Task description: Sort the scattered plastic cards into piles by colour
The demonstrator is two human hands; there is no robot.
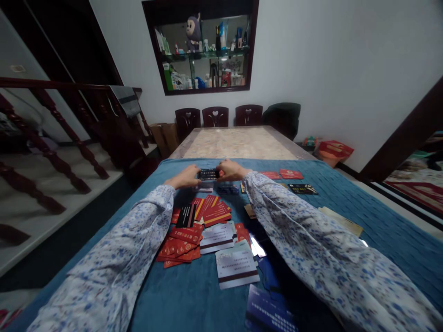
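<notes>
At the far part of the blue cloth, a black card [208, 174] with pale printing lies between my two hands. The fingers of my left hand [186, 177] close on its left end, and my right hand [231, 170] grips the right end with fingers bent. Just below it on the cloth are a pale card [204, 189] and a dark blue card [228, 189]. Nearer to me spreads a loose pile of red cards [180, 244], with red-and-yellow cards [215, 211], a black striped card [186, 216] and white cards [238, 265] among them.
Blue cards [266, 311] lie at the near edge. To the right are red cards [291, 174], a black card with a gold pattern [302, 189] and a cream card [342, 221]. Blue cloth [166, 295] covers the near table. Chairs [215, 117] stand beyond; a railing [51, 152] runs left.
</notes>
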